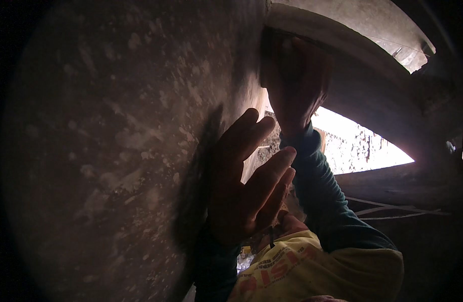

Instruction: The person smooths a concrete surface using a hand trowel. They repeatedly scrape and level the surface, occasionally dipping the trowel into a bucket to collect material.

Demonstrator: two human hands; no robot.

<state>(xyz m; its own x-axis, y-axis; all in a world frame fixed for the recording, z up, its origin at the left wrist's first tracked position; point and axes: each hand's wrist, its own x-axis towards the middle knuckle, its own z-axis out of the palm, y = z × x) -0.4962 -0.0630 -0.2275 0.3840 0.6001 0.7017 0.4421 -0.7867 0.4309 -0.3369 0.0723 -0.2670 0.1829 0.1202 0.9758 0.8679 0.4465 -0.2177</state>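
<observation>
A mottled grey-brown wall [115, 141] fills the left side. My left hand [239, 189] is raised beside it, fingers stretched and partly spread, nothing visible in them; its shadow falls on the wall, and I cannot tell whether it touches. Higher up, my right hand [299, 83] reaches to the corner where the wall meets a dark curved beam [362, 75]. Its fingers look curled in deep shade, around or against something dark that I cannot make out.
Below the beam, a bright opening [365, 143] shows rough ground outside. Another lit surface [362, 22] curves above the beam. Thin pale strips [397, 209] lie at the lower right. My dark green sleeve [319, 191] and yellow shirt [312, 269] fill the lower middle.
</observation>
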